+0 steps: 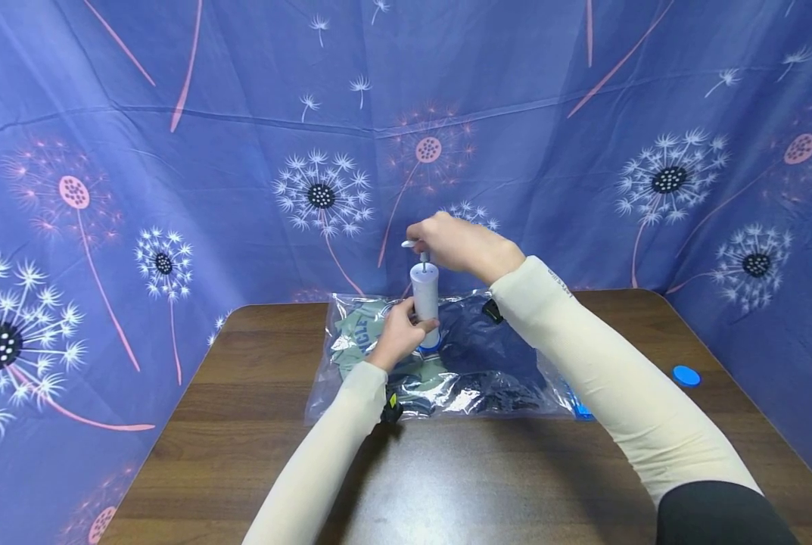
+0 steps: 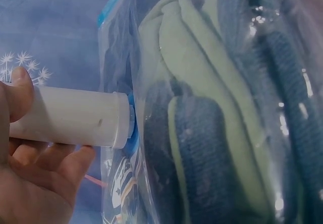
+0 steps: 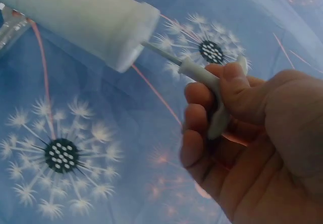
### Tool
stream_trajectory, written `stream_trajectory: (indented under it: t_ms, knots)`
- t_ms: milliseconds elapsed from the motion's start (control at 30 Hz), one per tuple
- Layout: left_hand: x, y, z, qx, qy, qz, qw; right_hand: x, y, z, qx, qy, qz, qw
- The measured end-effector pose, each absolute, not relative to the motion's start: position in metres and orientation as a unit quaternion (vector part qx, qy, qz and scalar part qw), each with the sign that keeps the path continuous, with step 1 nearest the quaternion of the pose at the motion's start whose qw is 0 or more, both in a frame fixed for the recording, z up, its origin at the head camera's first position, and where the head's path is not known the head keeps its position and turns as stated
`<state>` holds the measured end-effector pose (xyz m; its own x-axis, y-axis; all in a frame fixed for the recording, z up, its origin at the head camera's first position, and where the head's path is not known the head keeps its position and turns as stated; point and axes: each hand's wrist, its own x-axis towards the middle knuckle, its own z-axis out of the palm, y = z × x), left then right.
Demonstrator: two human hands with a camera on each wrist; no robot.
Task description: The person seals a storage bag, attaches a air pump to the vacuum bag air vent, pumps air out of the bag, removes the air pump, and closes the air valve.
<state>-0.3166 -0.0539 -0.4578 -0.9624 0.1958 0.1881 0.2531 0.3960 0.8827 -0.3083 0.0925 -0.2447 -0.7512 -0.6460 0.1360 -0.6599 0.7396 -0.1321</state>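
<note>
A white hand pump (image 1: 424, 291) stands upright on the blue valve (image 1: 430, 342) of a clear plastic bag (image 1: 474, 378) with folded clothes inside. My left hand (image 1: 400, 333) grips the pump's barrel (image 2: 75, 115) low down, its thumb on one side and fingers on the other. In the left wrist view the barrel's end sits against the blue valve (image 2: 132, 123). Above the barrel, my right hand (image 1: 463, 246) grips the white handle (image 3: 218, 100). A short length of thin metal rod (image 3: 161, 53) shows between handle and barrel.
The bag lies on a brown wooden table (image 1: 256, 393) near its back edge. A blue round cap (image 1: 686, 376) lies at the right. Behind the table hangs a blue cloth (image 1: 242, 166) with dandelion prints. A blue strip (image 1: 580, 407) shows at the bag's right end.
</note>
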Motion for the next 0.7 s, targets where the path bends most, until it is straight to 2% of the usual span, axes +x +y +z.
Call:
stream_trajectory:
  t_ms: [567, 700]
  knots:
    - [-0.315, -0.053, -0.459, -0.133, -0.836, -0.531, 0.033, -0.304, 0.099, -0.212, 0.355, -0.900, 0.116, 0.226]
    - [-0.314, -0.052, -0.457, -0.132, -0.839, -0.526, 0.036, -0.303, 0.100, -0.212, 0.354, -0.893, 0.120, 0.250]
